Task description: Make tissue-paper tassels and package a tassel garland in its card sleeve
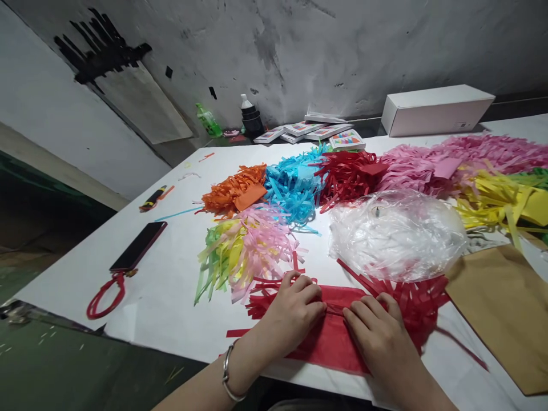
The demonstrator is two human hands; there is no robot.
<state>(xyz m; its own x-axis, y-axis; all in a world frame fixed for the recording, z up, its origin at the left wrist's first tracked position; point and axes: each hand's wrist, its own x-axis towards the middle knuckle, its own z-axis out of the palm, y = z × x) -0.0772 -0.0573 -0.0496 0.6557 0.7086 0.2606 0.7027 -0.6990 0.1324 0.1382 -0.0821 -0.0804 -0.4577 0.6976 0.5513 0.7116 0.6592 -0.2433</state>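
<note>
Your left hand (295,311) and right hand (377,331) both rest on the red paper (331,337) at the near edge of the tabletop (171,297). The sheet lies directly under your grip — not ahead of it. Its long axis runs left to right across you, and its cut fringe (417,297) fans away from you towards the plastic bag (396,234).

Grip state: fingers of both hands curled down and close together, tips meeting at a fold line in the sheet's middle; they press and pinch the paper, nothing is lifted. Neither hand is nearer — each covers its own half.

The multicoloured bundle (244,248) lies just beyond your left hand, the brown envelope (507,311) to your right.
</note>
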